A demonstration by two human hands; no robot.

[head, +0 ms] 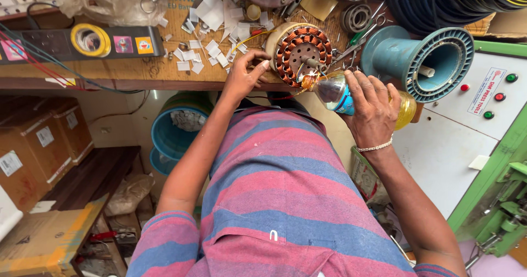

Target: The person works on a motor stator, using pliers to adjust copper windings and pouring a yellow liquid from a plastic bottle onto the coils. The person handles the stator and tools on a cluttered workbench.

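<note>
- The right hand [375,109] grasps a bottle [351,95], lying flat, its neck pointing at the stator [303,52].
- The left hand [242,77], fingers loosely bent, touches the stator's edge.
- The stator rests on a cluttered wooden bench [132,68].

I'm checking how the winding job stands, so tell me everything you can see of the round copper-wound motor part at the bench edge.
The wound stator is a round core ringed with reddish copper coils, its pale grey centre plate drilled with small holes and fitted with a short shaft. A cream band wraps its outer side. It stands tilted on edge at the front of the wooden bench, among white paper scraps. The left hand steadies its left rim; the right hand tips a clear bottle of yellow liquid against its lower edge. Yellow and red leads trail from it.
</note>
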